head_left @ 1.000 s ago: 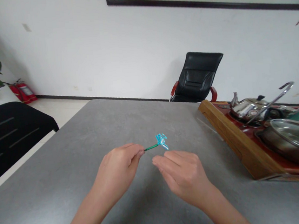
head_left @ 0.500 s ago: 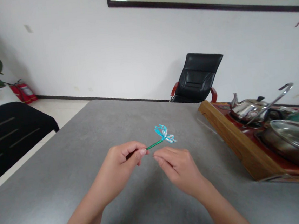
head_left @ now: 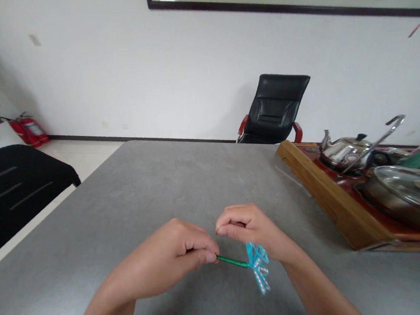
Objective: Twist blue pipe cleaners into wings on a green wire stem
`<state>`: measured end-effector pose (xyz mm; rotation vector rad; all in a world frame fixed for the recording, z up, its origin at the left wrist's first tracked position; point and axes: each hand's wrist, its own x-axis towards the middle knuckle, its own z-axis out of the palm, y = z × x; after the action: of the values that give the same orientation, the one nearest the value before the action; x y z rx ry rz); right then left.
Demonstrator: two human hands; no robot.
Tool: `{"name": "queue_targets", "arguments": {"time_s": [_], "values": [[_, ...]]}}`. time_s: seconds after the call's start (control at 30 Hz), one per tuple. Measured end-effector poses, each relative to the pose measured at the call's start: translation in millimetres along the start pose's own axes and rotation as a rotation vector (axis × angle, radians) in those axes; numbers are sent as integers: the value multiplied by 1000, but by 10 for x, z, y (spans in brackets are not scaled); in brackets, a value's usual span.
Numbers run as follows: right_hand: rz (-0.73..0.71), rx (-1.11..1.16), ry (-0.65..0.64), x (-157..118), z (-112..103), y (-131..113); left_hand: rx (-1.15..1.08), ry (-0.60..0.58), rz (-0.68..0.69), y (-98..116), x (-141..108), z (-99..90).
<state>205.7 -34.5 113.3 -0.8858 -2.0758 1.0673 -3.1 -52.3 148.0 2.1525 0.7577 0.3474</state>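
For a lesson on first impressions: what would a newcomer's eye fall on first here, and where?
Probably the bright blue flower on its green stem, which the left hand pinches over the grey table, low in the middle. Next may come the shiny kettle and the lidded pan on the wooden tray at the right. Beyond the table, the black chair stands out against the white wall.

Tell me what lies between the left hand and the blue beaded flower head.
In the head view, the green stem spans that stretch, running from the left hand's pinched fingertips to the blue beaded flower head.
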Motion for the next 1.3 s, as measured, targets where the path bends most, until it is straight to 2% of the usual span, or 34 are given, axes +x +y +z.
{"name": "queue_targets", "arguments": {"time_s": [0.07,0.17,0.37,0.63,0.83,0.97,1.13,1.3], "values": [[-8,-2,-54,-4,1,-4,65,-27,2,-20,-8,18],[-12,-48,-94,2,15,-12,176,-3,-38,-61,-22,54],[-33,-241,-34,-18,45,-92,319,136,-162,-139,-29,88],[-58,-609,76,-96,136,-199,329,367,-341,-150,18,52],[-31,-662,61,-90,201,-204,179,504,-368,-156,62,28],[-26,-614,63,-75,200,-179,-6,503,-361,-140,59,15],[-21,-419,98,-32,194,-57,-162,472,-326,-116,38,-5],[63,-231,150,-2,184,103,-185,358,-285,-105,25,-19]]}}
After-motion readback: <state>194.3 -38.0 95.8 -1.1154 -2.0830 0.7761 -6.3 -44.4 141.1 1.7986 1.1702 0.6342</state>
